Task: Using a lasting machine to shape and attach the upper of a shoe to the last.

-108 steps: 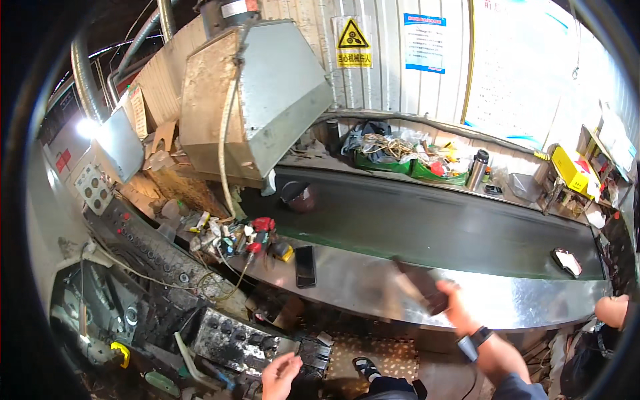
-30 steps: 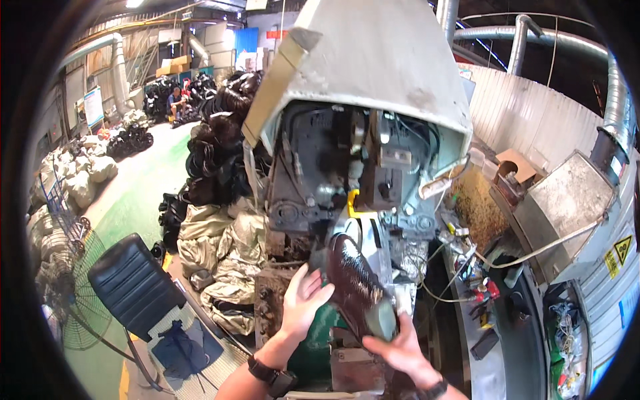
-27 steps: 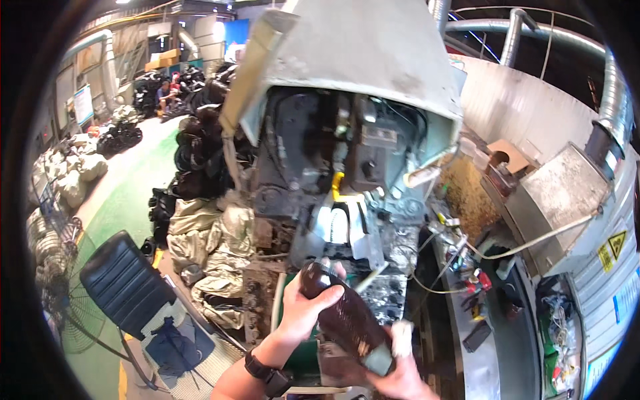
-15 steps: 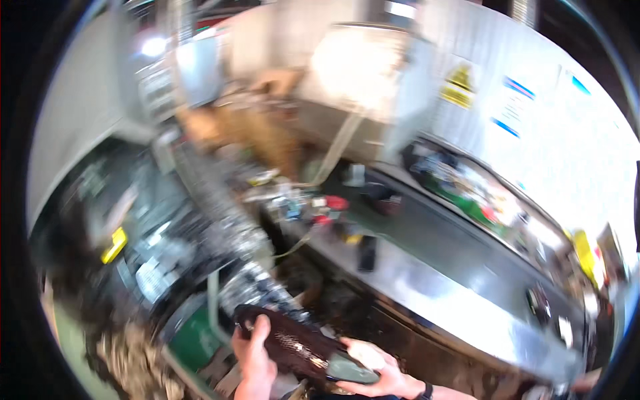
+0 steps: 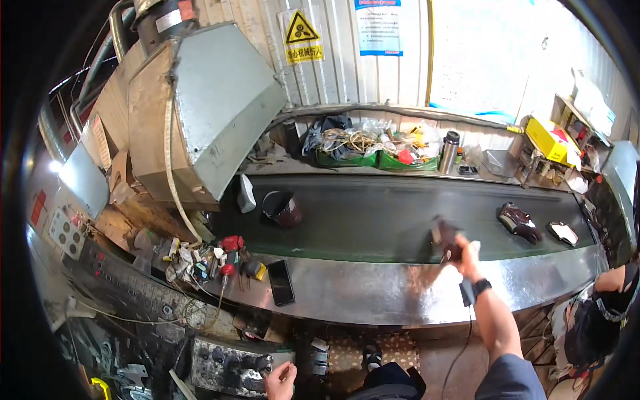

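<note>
My right hand (image 5: pixel 469 259) reaches out over the near edge of a conveyor belt, closed round a dark maroon shoe (image 5: pixel 445 237), which is smeared by motion. Low in the view, my left hand (image 5: pixel 281 381) has its fingers curled in beside a soiled metal block with dark fittings (image 5: pixel 230 368); nothing shows in it. Farther right on the dark belt (image 5: pixel 360 223) lie another maroon shoe (image 5: pixel 519 223) and a small dark piece with a white face (image 5: pixel 564 233). A maroon, cup-shaped piece (image 5: pixel 283 209) and a pale sole-like piece (image 5: pixel 246 194) rest at its left.
A steel ledge (image 5: pixel 373 283) runs along the belt's near side, bearing a black phone (image 5: pixel 281 283) and cluttered tools (image 5: pixel 223 257). Behind the belt stand green bins (image 5: pixel 407 162) and a steel flask (image 5: pixel 449 152). Another person's arm (image 5: pixel 610 279) shows at the right edge.
Both hands held the maroon shoe low in front of me; now only the right has it, out over the belt. My left hand has let go. The view has swung right.
</note>
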